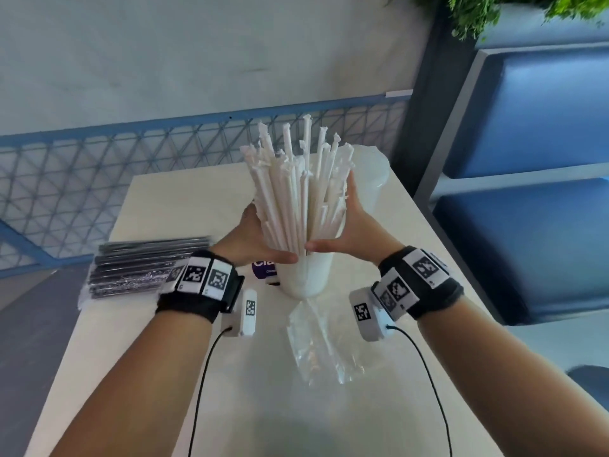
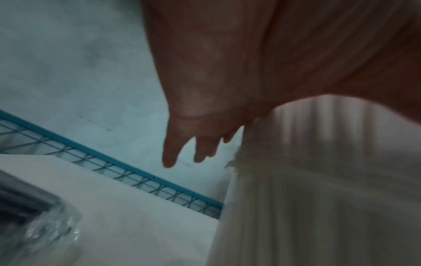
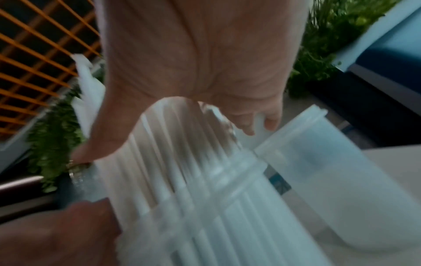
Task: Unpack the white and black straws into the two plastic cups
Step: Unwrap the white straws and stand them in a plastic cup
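White straws (image 1: 296,192) upright in plastic cup (image 1: 308,275), second cup (image 3: 337,180) beside; black straws (image 1: 141,265) bagged

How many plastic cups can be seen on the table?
2. One cup stands in the middle, full of white straws, between both hands. The second cup stands behind it, to the right, partly hidden.
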Motion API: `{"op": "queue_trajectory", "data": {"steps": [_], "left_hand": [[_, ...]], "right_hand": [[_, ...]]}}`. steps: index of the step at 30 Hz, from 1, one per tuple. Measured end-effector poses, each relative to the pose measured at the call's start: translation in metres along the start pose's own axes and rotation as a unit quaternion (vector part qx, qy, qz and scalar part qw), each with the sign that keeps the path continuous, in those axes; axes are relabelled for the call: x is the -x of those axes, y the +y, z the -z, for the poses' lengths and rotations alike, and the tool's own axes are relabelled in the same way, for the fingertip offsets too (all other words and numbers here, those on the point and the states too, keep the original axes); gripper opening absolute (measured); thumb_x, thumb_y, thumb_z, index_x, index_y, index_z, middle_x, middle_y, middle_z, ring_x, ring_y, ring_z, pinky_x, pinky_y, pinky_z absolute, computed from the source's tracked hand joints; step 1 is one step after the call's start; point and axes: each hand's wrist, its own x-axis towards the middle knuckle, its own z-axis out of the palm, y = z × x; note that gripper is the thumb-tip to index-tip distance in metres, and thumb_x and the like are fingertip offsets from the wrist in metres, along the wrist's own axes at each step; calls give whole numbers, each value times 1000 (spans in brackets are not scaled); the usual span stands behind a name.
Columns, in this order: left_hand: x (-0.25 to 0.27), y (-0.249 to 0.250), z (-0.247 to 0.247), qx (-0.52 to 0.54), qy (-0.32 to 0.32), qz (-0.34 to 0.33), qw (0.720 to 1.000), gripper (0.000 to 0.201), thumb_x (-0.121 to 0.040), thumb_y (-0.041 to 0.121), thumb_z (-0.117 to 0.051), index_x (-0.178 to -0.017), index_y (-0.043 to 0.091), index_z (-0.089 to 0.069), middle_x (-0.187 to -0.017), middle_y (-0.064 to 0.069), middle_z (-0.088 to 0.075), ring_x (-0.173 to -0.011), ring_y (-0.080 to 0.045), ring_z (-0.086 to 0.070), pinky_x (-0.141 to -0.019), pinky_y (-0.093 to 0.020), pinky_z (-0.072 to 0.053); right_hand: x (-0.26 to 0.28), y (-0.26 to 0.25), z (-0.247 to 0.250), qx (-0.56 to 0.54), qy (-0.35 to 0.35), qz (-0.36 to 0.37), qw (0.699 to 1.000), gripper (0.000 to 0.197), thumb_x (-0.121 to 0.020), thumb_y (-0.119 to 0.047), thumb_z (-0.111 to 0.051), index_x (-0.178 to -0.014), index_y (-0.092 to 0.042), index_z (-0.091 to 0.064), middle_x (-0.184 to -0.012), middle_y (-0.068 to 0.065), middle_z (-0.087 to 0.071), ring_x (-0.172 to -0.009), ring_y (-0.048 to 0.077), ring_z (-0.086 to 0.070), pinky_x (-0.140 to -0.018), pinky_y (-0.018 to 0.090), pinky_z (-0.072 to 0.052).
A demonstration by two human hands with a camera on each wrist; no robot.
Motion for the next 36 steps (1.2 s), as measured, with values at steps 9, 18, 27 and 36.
{"op": "queue_trajectory", "data": {"steps": [9, 18, 27, 36], "left_hand": [[-19, -5, -5, 96, -13, -49, 994, 99, -36, 49, -89, -124, 23, -49, -119, 4, -62, -120, -21, -54, -108, -49, -35], [-14, 35, 14, 152, 66, -155, 974, 92, -53, 16, -88, -131, 15, -39, -105, 12, -57, -100, -6, -56, -89, -28, -50], [2, 41, 24, 86, 102, -285, 949, 120, -55, 35, -83, -146, 26, -5, -151, 2, -26, -136, -4, -26, -111, -20, -25], [8, 32, 9, -281, 34, -235, 930, 97, -76, 67, -42, -148, 16, -2, -158, 1, -2, -145, -10, 3, -118, -46, 0]], "right_hand": [[-28, -4, -40, -118, 139, 75, 980, 101, -60, -15, -85, -139, -20, -22, -120, -14, -48, -110, 2, -49, -82, -4, -36], [-31, -33, -17, -140, 178, 143, 963, 85, -60, -22, -85, -126, -20, -32, -112, -14, -52, -103, -12, -51, -86, 11, -46], [-19, -32, -15, 3, 207, 233, 950, 63, -80, -37, -65, -135, -23, -37, -134, 1, -45, -125, 6, -41, -107, 14, -29], [-14, -6, -31, 150, 204, 226, 941, 38, -94, -31, -37, -120, -14, -60, -127, 3, -56, -119, 18, -50, -101, 45, -41]]}}
